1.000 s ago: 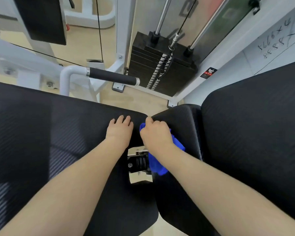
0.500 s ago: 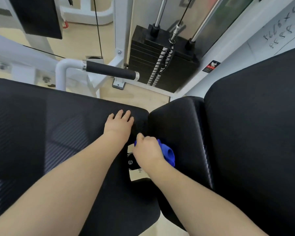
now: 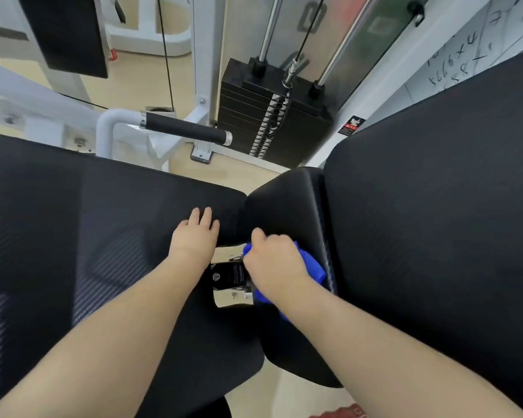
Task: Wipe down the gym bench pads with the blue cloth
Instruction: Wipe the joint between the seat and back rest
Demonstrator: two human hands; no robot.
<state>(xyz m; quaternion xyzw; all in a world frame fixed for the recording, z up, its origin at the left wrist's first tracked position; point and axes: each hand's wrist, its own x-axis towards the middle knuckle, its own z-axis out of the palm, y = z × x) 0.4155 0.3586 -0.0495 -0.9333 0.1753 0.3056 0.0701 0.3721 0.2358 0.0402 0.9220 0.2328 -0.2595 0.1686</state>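
Head camera looks down over your two forearms, which reach from the bottom of the frame toward its centre. Your right hand [image 3: 274, 260] is curled around the blue cloth [image 3: 310, 268], bunched under the palm and pressed against the inner edge of the narrow middle pad [image 3: 287, 203], just right of centre. Folds of the cloth show past the knuckles on the right and hang below the wrist toward the lower centre. Your left hand [image 3: 195, 236] lies flat with fingers straight and close together, palm down on the right end of the wide left pad [image 3: 88, 224], holding nothing. The two hands sit near each other but apart, with a gap between the pads showing a black and chrome hinge bracket [image 3: 230, 279] between them. A large right pad [image 3: 435, 221] fills the right side of the frame, touching the narrow middle pad along a seam. At upper centre stands a black weight stack [image 3: 254, 116] with chrome guide rods and a cable. To its left, a black foam-covered handle [image 3: 186, 129] juts from a white tube of the frame.
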